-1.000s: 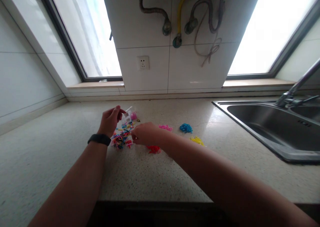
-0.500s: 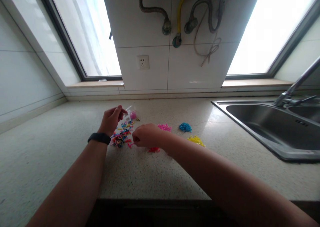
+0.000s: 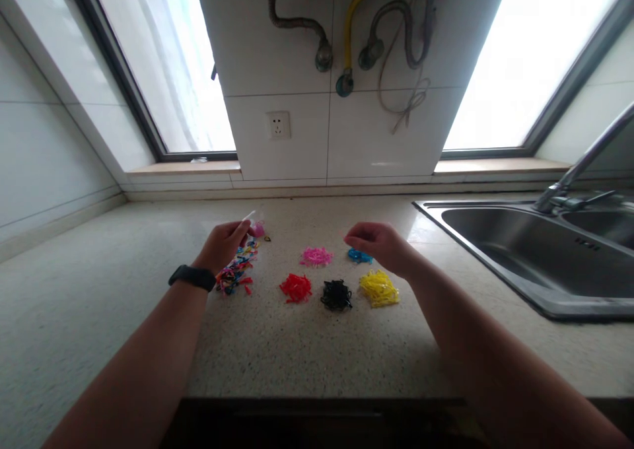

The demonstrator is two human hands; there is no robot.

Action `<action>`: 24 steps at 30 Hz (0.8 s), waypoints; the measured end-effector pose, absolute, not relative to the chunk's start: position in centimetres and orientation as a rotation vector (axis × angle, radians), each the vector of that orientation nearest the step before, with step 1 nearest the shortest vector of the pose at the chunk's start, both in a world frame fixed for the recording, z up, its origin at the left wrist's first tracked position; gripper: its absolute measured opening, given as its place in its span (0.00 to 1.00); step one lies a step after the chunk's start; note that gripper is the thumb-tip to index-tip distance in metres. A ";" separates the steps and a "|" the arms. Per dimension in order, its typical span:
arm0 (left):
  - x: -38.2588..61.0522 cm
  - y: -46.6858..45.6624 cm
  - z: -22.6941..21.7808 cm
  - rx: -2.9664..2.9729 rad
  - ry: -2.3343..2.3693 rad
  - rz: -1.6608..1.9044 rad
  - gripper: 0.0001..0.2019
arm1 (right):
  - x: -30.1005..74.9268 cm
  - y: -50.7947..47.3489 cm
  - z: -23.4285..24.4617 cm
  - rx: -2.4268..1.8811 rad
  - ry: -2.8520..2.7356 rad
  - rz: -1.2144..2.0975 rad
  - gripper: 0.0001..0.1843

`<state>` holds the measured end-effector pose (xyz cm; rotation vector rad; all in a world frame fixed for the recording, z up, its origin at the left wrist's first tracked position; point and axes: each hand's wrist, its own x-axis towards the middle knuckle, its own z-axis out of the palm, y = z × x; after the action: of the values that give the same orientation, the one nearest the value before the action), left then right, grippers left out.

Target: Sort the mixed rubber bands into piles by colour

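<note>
My left hand, with a black band on its wrist, is closed on a small clear bag with something pink in it, above a mixed pile of coloured bits. My right hand hovers over the blue pile, its fingers curled in a pinch; what they hold is too small to see. Sorted piles lie between the hands: pink, red, black and yellow.
A steel sink with a tap is set in the speckled counter at the right. A tiled wall with a socket and hoses stands behind, between two bright windows. The counter's front edge runs along the bottom.
My right hand moved right from the mixed pile to above the blue pile. The red and black piles, hidden under that arm before, now show. My left hand stayed put.
</note>
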<state>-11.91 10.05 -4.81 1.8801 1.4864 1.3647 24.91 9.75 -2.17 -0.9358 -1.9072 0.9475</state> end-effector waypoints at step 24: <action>-11.4 9.6 -5.2 1.892 1.504 1.340 0.21 | 25.1 7.5 -0.4 -0.594 -1.550 1.310 0.21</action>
<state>-11.38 9.57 -5.19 1.8915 1.5036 1.3402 25.08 7.49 -0.43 -0.5935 -1.5497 1.3100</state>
